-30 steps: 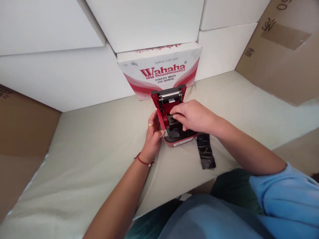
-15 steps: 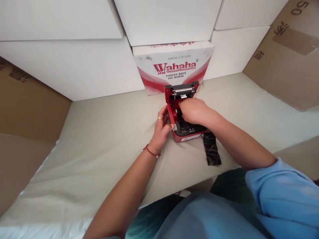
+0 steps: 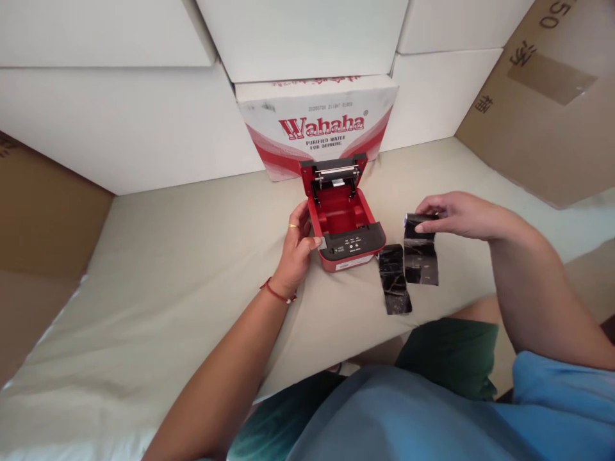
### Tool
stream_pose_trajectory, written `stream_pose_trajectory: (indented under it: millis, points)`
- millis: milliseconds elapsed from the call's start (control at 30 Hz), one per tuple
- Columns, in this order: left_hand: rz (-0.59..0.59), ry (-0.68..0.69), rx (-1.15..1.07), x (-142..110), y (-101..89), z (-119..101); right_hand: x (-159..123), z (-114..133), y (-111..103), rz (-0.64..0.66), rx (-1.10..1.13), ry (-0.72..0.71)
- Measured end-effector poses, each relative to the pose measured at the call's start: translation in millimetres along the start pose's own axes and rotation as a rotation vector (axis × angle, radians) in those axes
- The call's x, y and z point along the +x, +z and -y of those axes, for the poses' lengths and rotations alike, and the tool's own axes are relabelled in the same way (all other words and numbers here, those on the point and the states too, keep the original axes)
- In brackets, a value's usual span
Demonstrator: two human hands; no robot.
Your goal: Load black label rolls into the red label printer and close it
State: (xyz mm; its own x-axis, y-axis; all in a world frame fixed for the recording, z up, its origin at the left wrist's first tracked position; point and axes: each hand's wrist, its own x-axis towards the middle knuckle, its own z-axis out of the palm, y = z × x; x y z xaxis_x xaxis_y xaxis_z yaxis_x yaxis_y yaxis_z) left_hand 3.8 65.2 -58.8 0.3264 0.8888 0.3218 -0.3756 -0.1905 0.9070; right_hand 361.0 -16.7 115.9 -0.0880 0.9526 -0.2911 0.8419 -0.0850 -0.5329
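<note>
A red and black label printer (image 3: 353,244) stands on the cloth with its lid (image 3: 331,168) tipped up and back. Its red inner bay (image 3: 336,211) shows bare. My left hand (image 3: 298,243) grips the printer's left side, thumb on the front corner and fingers along the outer wall. To the right of the printer, my right hand (image 3: 451,214) is closed on a small roll of black labels (image 3: 421,246), whose loose end hangs down. Close beside it, a separate crinkled black strip (image 3: 394,282) lies by the printer's front right corner.
A white and red Wahaha water carton (image 3: 319,125) stands right behind the printer's lid. White boxes (image 3: 120,128) are stacked along the back. Brown cardboard boxes stand at the left (image 3: 43,237) and right (image 3: 533,115). A pale cloth (image 3: 192,269) covers the surface.
My right hand has come out of the printer's bay and moved right, now carrying the black label roll. My left hand keeps its hold on the printer; the whole view has shifted slightly.
</note>
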Motion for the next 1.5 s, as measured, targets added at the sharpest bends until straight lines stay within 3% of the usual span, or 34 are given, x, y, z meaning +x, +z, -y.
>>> stream_pose_trajectory:
  millis: [133, 267, 367, 467, 633, 800, 900, 1033, 1100, 1200, 1367, 1500]
  points:
    - [-0.007, -0.009, -0.016, -0.5, 0.4, -2.1, 10.1, -25.6, 27.9, -0.025, -0.168, 0.076]
    - [0.004, -0.006, -0.018, -0.9, 0.4, -5.2, 9.6, -7.7, 60.8, -0.188, -0.057, -0.099]
    - [0.002, -0.014, -0.013, -0.6, 0.4, -6.4, 11.2, 7.8, 77.1, -0.091, -0.089, -0.181]
    - [-0.006, -0.021, -0.026, -0.3, 0.6, -5.7, 10.5, 11.7, 85.2, -0.012, -0.142, -0.143]
    - [0.012, -0.013, -0.019, 0.2, -0.1, -2.4, -4.5, 1.3, 90.5, -0.046, -0.123, -0.186]
    - [0.024, -0.002, -0.003, 1.4, -2.1, 0.6, -14.0, -3.0, 98.0, 0.008, -0.219, -0.214]
    - [0.029, -0.001, -0.003, 1.9, -2.5, 2.1, -25.6, 5.2, 83.6, 0.028, -0.241, -0.252]
    - [0.041, 0.016, -0.015, 2.5, -2.1, 3.6, -51.7, 33.3, 27.8, 0.039, -0.018, -0.406]
    - [0.039, 0.023, -0.022, 2.9, -1.7, 4.3, -54.8, 54.3, 2.3, 0.026, -0.030, -0.413]
    - [0.025, 0.028, -0.019, 3.4, -0.9, 5.4, -31.7, 88.2, -6.1, 0.006, -0.133, -0.410]
    - [0.013, 0.049, -0.013, 3.5, 0.1, 5.4, 42.5, 135.3, 40.4, -0.225, -0.495, -0.284]
    - [0.053, 0.034, -0.005, 2.9, -0.7, 4.7, 73.6, 157.8, 68.4, -0.187, -0.633, -0.146]
